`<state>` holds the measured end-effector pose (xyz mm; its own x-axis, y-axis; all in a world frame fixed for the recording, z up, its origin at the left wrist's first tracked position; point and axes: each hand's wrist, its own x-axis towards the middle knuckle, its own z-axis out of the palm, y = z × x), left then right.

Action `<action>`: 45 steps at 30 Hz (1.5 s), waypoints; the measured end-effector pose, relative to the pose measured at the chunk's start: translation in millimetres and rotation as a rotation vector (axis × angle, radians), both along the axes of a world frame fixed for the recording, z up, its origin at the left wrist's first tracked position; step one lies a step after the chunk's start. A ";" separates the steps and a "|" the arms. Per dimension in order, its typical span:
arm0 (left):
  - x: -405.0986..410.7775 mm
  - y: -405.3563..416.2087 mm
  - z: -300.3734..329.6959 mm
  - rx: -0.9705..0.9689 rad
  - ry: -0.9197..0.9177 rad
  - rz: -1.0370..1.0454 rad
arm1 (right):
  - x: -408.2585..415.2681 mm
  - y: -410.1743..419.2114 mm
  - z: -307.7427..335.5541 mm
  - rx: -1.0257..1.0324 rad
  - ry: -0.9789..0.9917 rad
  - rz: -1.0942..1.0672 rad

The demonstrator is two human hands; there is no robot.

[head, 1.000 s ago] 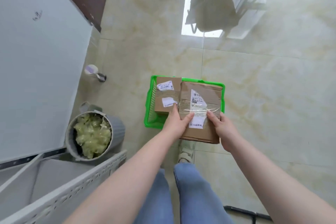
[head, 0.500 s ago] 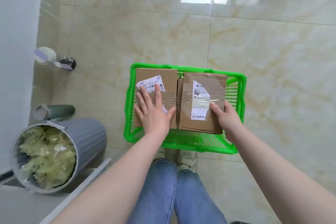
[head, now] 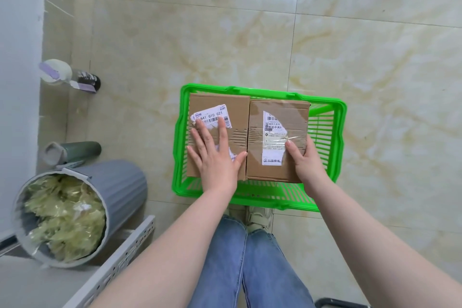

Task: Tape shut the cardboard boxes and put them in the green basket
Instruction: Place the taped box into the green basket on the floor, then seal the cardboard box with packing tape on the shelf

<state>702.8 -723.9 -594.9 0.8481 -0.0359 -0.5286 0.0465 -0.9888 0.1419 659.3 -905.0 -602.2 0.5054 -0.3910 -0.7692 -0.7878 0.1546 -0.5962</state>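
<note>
The left hand (head: 215,157) lay flat, fingers straight and spread, pressing down on the top of the left cardboard box (head: 220,137), its fingertips reaching the white shipping label (head: 211,116) at the box's far end. Just to its right, the right hand (head: 303,160) gripped the near right corner of the right cardboard box (head: 277,140), thumb on top beside the band of clear tape (head: 287,139) that crossed the lid, and the other fingers curled down the side out of sight. Both boxes sat side by side and touching inside the green basket (head: 337,117) on the tiled floor (head: 200,32), beyond the person's knees, with bare slatted basket wall showing past the right hand. The step in hand looked like settling the second box into place, and doing it well probably meant keeping the left palm steady so the first box did not slide, while the right hand lowered its corner until the base lay flat, then slipped its fingers out along the free side and not between the boxes. The tape on the right box appeared wrinkled, so a light press along it before letting go seemed wise; whether the left box's seam was fully taped could not be told under the hand. Farther to the left of the left hand stood a grey waste bin (head: 82,210) full of crumpled clear film, and beyond it a dark green bottle (head: 75,151) and a pale bottle (head: 67,75) lay by the wall.
</note>
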 end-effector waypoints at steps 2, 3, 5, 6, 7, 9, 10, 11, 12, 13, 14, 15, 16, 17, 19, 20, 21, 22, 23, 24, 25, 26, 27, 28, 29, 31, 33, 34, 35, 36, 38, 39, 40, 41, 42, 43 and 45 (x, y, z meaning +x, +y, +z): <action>0.7 -1.4 1.8 0.011 -0.007 -0.002 | 1.2 1.4 0.1 -0.044 0.044 0.022; 1.6 -2.8 3.7 0.019 -0.015 -0.002 | 2.2 1.8 0.6 -0.075 0.075 0.038; 4.4 -5.8 10.3 0.013 -0.040 0.020 | 4.4 3.0 4.4 -0.174 0.144 0.080; 6.3 -7.4 15.1 -0.004 -0.057 0.040 | 5.9 4.0 8.5 -0.239 0.171 0.100; 8.1 -8.4 21.3 -0.025 -0.072 0.059 | 7.6 5.0 14.7 -0.312 0.190 0.120; 11.9 -8.2 38.3 -0.074 -0.087 0.090 | 12.5 9.1 34.3 -0.477 0.203 0.164; 13.5 -6.4 49.1 -0.108 -0.084 0.110 | 15.2 13.4 47.8 -0.547 0.189 0.185; 15.0 -3.7 61.4 -0.153 -0.073 0.139 | 18.2 19.0 63.0 -0.580 0.159 0.209; 15.8 0.1 75.4 -0.209 -0.056 0.180 | 21.7 25.4 79.2 -0.560 0.117 0.232; 15.4 4.5 90.7 -0.268 -0.033 0.232 | 24.7 32.7 96.7 -0.486 0.071 0.239; 13.9 9.1 107.4 -0.326 -0.010 0.290 | 27.3 40.9 115.3 -0.385 0.036 0.237; 11.2 13.9 125.3 -0.378 0.014 0.351 | 28.8 49.1 134.7 -0.286 0.019 0.235; 6.9 19.0 144.3 -0.425 0.035 0.411 | 29.3 57.5 154.0 -0.210 0.011 0.241; 1.5 24.3 163.3 -0.466 0.048 0.463 | 29.0 65.5 172.2 -0.152 0.008 0.257; -13.9 37.2 198.6 -0.530 0.056 0.531 | 23.9 81.1 203.9 -0.054 -0.006 0.308; -24.7 45.8 215.3 -0.559 0.046 0.563 | 19.1 89.4 219.1 -0.010 -0.015 0.342; -37.9 55.7 231.5 -0.587 0.027 0.606 | 13.0 98.0 234.0 0.030 -0.019 0.382; -52.6 65.9 246.8 -0.611 0.001 0.659 | 5.9 106.6 247.9 0.063 -0.020 0.425; -69.3 76.8 261.7 -0.634 -0.035 0.728 | -1.8 115.8 262.9 0.088 -0.023 0.482; -88.3 87.8 276.3 -0.652 -0.070 0.811 | -10.4 125.8 278.3 0.109 -0.033 0.555; -108.7 98.9 290.3 -0.666 -0.098 0.898 | -20.0 136.2 293.4 0.129 -0.049 0.633; -129.5 110.3 303.5 -0.682 -0.119 0.983 | -29.8 147.5 308.5 0.151 -0.070 0.708; -151.0 121.6 316.1 -0.705 -0.142 1.064 | -39.7 158.9 324.2 0.175 -0.086 0.778; -172.7 132.6 327.1 -0.728 -0.172 1.138 | -49.4 170.2 339.5 0.194 -0.097 0.842; -195.3 144.8 339.4 -0.748 -0.216 1.206 | -58.6 182.9 355.7 0.209 -0.106 0.909; -236.9 165.9 360.8 -0.783 -0.310 1.337 | -74.5 206.4 382.6 0.217 -0.109 1.064; -277.4 186.9 382.5 -0.824 -0.426 1.489 | -93.1 233.4 405.7 0.215 -0.106 1.242; -296.0 197.3 393.1 -0.834 -0.480 1.558 | -103.8 248.2 415.9 0.215 -0.104 1.325; -313.9 207.4 404.1 -0.839 -0.524 1.621 | -115.6 263.7 426.0 0.218 -0.102 1.405; -330.3 218.1 414.2 -0.849 -0.568 1.678 | -128.0 280.5 436.1 0.225 -0.103 1.481; -361.5 239.3 432.9 -0.874 -0.663 1.779 | -154.9 316.5 456.6 0.247 -0.111 1.614; -375.5 250.5 441.6 -0.878 -0.712 1.815 | -168.0 334.8 466.7 0.261 -0.125 1.668; -388.2 262.1 449.1 -0.884 -0.761 1.846 | -180.0 353.5 476.2 0.280 -0.146 1.709; -400.1 274.9 455.6 -0.889 -0.808 1.875 | -190.8 372.7 484.6 0.301 -0.168 1.738; -411.5 288.8 460.9 -0.896 -0.858 1.906 | -201.2 392.6 492.3 0.321 -0.191 1.763; -423.0 303.2 466.3 -0.897 -0.901 1.938 | -211.2 412.7 499.2 0.336 -0.214 1.786; -446.6 336.0 472.4 -0.867 -0.970 1.992 | -230.2 452.8 509.3 0.357 -0.256 1.800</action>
<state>256.3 -387.8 -122.5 0.0192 0.9010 -0.4333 0.1812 0.4231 0.8878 429.1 -452.2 -92.8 0.1789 0.8282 -0.5311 -0.0311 -0.5348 -0.8444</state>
